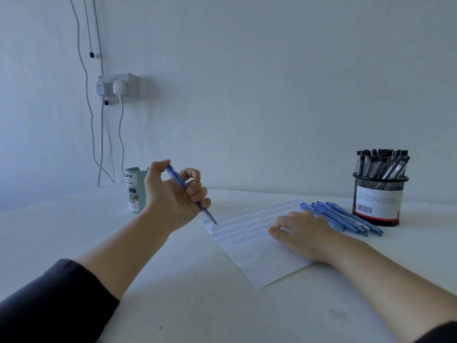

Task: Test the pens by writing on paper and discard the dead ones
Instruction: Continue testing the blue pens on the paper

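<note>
- Head view, progress: the sheet of paper [257, 253] at lower centre carries several rows of small blue test marks across its upper half, so I judge many pens already tried. A row of blue pens [346, 219] lies just right of it, touching its far corner. The black mesh cup [379, 199] at the right edge is packed with dark-capped pens [382, 163], probably still waiting. A green organiser cup [135, 191] stands left of centre, partly hidden behind the left hand; whether it takes the dead ones I cannot tell.
- Head view, left hand [173, 194]: fingers curl round a blue pen [188, 191], its tip down at the paper's upper left corner, at or just above the surface.
- Head view, right hand [301, 231]: lies palm down, fingers relaxed, pressing the paper flat, knuckles beside the pen row; it grips nothing.
</note>
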`<state>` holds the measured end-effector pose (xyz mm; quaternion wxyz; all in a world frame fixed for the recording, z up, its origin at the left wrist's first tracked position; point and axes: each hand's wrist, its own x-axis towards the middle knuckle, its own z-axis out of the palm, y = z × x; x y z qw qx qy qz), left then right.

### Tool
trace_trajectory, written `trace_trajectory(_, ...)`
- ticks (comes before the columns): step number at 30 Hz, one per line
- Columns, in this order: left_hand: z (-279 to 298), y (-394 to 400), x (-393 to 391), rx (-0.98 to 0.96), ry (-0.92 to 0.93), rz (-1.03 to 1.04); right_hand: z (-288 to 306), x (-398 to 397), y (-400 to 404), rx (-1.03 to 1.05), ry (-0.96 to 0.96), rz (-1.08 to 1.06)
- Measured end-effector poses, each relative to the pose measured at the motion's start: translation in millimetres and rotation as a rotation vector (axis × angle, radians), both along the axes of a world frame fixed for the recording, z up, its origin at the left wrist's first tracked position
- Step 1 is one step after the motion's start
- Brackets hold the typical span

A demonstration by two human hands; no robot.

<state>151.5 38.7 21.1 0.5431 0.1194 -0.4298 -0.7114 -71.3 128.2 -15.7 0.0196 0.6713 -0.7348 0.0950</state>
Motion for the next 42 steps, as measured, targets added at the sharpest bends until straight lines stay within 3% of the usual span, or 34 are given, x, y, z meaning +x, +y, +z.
trace_trajectory(4,0.9,1.5,-1.3,-0.008,-0.047,-0.023,0.9,0.6,1.5,0.002,-0.005,0.005)
trace_trajectory(8,1.3,5.2,-8.7,-0.017,-0.282,0.058,1.7,1.8,1.5,0.011,-0.006,0.001)
trace_trajectory(15,-9.1,1.2,-11.3,0.01,-0.499,0.0,2.6,5.0,0.5,0.027,0.015,0.003)
trace_trajectory(21,-15.1,10.7,-22.1,-0.028,-0.56,0.137,2.7,9.3,3.5,0.033,0.008,0.058)
trace_trajectory(27,-21.6,19.0,-36.9,0.102,-0.445,0.261,4.3,15.5,7.1,0.08,-0.028,0.118)
trace_trajectory(33,-29.4,21.5,-38.1,-0.006,-0.67,0.41,2.8,14.6,7.4,0.145,-0.05,0.114)
trace_trajectory(42,-28.2,28.0,-40.0,-0.134,-0.913,0.435,-1.4,11.0,3.0,0.148,-0.061,0.119)
